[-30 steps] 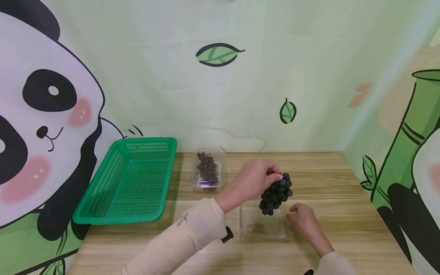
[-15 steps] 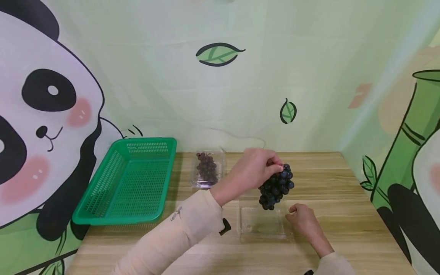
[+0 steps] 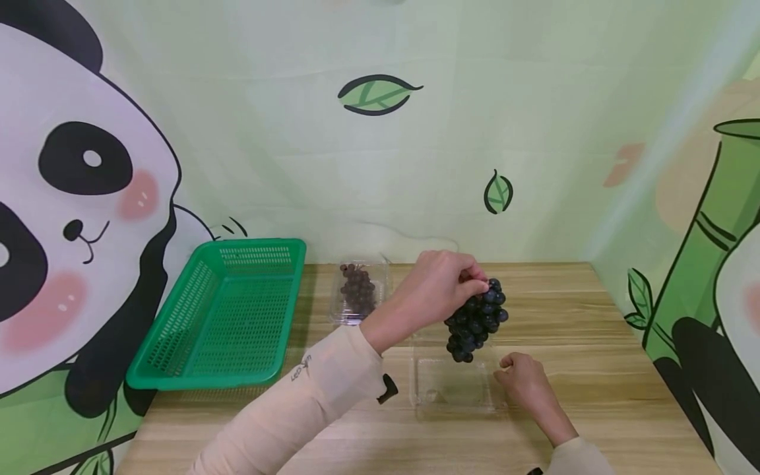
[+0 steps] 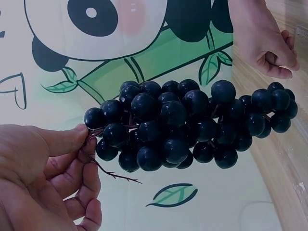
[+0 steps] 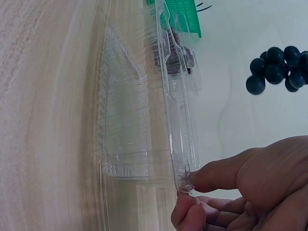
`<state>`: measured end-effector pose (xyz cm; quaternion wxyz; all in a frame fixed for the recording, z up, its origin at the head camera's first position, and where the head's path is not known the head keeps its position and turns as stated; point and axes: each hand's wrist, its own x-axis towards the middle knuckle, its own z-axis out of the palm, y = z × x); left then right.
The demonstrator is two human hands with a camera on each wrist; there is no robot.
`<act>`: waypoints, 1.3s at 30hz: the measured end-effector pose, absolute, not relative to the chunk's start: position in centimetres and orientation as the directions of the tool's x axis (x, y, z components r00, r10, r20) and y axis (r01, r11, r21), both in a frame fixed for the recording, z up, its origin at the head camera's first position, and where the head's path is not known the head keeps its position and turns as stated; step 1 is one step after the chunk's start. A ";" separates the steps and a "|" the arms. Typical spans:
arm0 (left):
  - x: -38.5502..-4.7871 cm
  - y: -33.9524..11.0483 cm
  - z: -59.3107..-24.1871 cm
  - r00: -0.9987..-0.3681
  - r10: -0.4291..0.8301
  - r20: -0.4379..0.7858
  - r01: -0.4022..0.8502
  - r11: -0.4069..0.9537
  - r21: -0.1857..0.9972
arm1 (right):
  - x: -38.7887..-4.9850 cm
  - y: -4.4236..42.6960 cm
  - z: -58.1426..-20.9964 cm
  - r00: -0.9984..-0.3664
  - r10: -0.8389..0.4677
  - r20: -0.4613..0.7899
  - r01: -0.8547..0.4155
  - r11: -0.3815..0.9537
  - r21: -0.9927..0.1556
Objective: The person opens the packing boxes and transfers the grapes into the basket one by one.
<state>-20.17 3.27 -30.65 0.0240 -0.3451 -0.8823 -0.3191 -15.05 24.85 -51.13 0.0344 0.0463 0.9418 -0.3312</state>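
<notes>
Dark grapes (image 3: 475, 323) hang in the air from the left hand (image 3: 436, 287), which pinches their stem between thumb and fingers. In the left wrist view the bunch (image 4: 173, 113) stretches away from the left hand (image 4: 53, 173), and a thin bare twig dangles by the fingers. Below the grapes stands a clear plastic box (image 3: 454, 386) on the table. The right hand (image 3: 528, 386) is at its right side; the right wrist view has the right hand (image 5: 250, 187) pinching the rim of the clear box (image 5: 125, 110) between thumb and fingers.
A green basket (image 3: 237, 323) stands at the left of the wooden table (image 3: 564, 310). Between it and the left forearm, near the back edge, is another clear box (image 3: 382, 280) with reddish-brown grapes (image 3: 358, 289) in it. A printed cloth hangs behind.
The left hand has risen slightly with the dark grapes, mostly during the first half second. The right hand has stayed at the side of the clear box.
</notes>
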 end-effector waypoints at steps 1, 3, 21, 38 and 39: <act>-20.2 3.3 -30.6 -0.761 0.594 0.262 0.623 0.557 0.549 | -15.0 24.8 -51.1 -0.993 0.064 -0.096 0.110 0.776 -0.622; -20.2 3.3 -30.6 -0.762 0.593 0.261 0.622 0.556 0.552 | -15.0 24.8 -51.0 -0.993 0.063 -0.099 0.111 0.774 -0.623; -20.3 2.4 -30.8 -0.778 0.576 0.250 0.600 0.564 0.567 | -15.0 24.8 -51.0 -0.993 0.063 -0.100 0.112 0.768 -0.630; -20.5 -0.1 -31.1 -0.812 0.553 0.186 0.529 0.564 0.634 | -14.9 24.6 -50.9 -0.996 0.063 -0.058 0.085 0.783 -0.616; -20.5 -0.3 -31.2 -0.814 0.552 0.183 0.526 0.565 0.636 | -14.9 24.6 -50.9 -0.997 0.063 -0.055 0.083 0.785 -0.614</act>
